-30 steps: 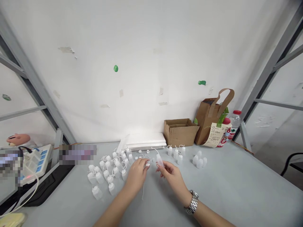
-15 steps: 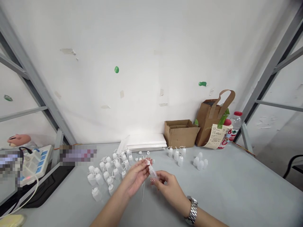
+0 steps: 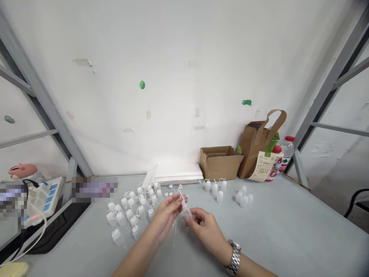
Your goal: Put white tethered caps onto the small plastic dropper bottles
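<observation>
Between my hands is a small translucent bottle [image 3: 186,211], tilted with its top toward the upper left. My left hand [image 3: 167,212] pinches the white cap [image 3: 183,199] at its upper end. Around the lower body of the same bottle, the fingers of my right hand [image 3: 203,225] are closed; a metal watch [image 3: 235,257] is on that wrist. Several capped white bottles [image 3: 131,204] stand to the left of my left hand. Small loose caps [image 3: 170,186] lie just beyond my hands.
Several capped bottles [image 3: 215,188] and uncapped bottles [image 3: 243,201] stand to the right. Along the wall are white flat packs [image 3: 178,173], a cardboard box [image 3: 220,167], a paper bag [image 3: 249,150] and drink bottles [image 3: 287,148]. A power strip [image 3: 47,200] is at left.
My left fingers have closed in around the cap, and the left hand has turned slightly. My right hand has hardly moved.
</observation>
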{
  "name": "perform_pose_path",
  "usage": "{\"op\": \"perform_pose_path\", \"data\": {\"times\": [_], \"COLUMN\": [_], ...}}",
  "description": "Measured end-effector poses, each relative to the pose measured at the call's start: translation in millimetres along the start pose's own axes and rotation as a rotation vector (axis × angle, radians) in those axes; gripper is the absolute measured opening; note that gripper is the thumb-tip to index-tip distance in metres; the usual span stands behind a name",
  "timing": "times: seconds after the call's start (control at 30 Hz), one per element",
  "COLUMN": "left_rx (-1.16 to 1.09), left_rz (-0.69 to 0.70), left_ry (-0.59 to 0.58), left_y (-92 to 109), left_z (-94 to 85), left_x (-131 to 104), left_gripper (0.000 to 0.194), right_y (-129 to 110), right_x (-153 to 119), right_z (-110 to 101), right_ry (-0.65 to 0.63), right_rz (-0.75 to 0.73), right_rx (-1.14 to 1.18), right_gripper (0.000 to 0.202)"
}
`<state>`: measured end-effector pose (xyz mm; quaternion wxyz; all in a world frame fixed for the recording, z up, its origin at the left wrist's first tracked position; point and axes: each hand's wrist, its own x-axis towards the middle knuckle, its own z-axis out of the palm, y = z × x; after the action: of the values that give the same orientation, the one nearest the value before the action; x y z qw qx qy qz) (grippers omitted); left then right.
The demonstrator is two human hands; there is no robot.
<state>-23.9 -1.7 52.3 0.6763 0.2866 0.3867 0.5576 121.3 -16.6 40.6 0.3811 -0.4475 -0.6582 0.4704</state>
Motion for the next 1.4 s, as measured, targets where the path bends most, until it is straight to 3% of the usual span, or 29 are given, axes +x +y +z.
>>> {"op": "perform_pose_path", "data": {"times": [0.37, 0.5, 0.6, 0.77, 0.83, 0.9, 1.07, 1.23, 1.4], "left_rx": [0.089, 0.141, 0.135, 0.133, 0.134, 0.156, 0.198, 0.234, 0.313], "left_rz": [0.026, 0.057, 0.088, 0.099, 0.146, 0.183, 0.153, 0.189, 0.228], "left_ry": [0.0, -0.051, -0.064, -0.082, -0.049, 0.001, 0.055, 0.073, 0.044], "left_y": [2.7, 1.6, 1.2, 2.1, 1.5, 0.0, -4.4, -4.4, -1.0], "left_z": [2.7, -0.1, -0.9, 1.7, 2.5, 2.4, -0.4, -1.5, 1.9], "left_x": [-4.2, -2.3, -1.1, -1.5, -1.2, 0.1, 3.7, 4.0, 1.6], "left_gripper": [0.017, 0.016, 0.016, 0.02, 0.022, 0.025, 0.028, 0.022, 0.017], "right_y": [1.2, 3.3, 1.4, -5.3, -5.7, -4.3, -0.6, 1.3, 5.0], "right_x": [-2.6, -2.1, 0.4, 5.3, 7.0, 8.2, 8.1, 8.7, 10.8], "right_z": [-2.0, -1.7, -2.5, -5.5, -5.7, -5.5, -5.4, -6.0, -7.8], "right_ry": [0.081, 0.126, 0.077, -0.258, -0.239, -0.138, 0.012, -0.014, -0.181], "right_rz": [-0.083, -0.092, -0.002, 0.196, 0.22, 0.237, 0.259, 0.263, 0.359], "right_rx": [-0.095, -0.096, 0.077, 0.689, 0.747, 0.709, 0.63, 0.703, 0.813], "right_gripper": [0.021, 0.02, 0.024, 0.037, 0.042, 0.044, 0.041, 0.033, 0.041]}}
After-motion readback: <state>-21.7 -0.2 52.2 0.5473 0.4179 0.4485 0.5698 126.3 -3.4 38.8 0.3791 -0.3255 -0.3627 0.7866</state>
